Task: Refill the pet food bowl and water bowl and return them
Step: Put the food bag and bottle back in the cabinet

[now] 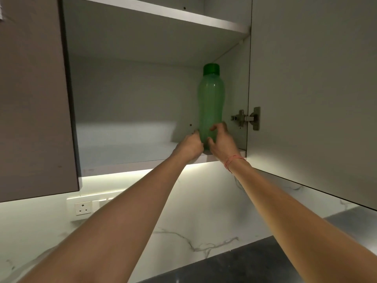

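Note:
A tall green plastic bottle with a darker green cap stands upright on the lower shelf of an open wall cabinet, near its right wall. My left hand grips the bottle's base from the left. My right hand grips the base from the right, thumb and fingers curled round it. Both arms reach upward. No pet bowl is in view.
The cabinet's right door hangs open with a metal hinge. A closed brown door is on the left. An upper shelf sits above. Below are a marble backsplash, a wall socket and a dark countertop.

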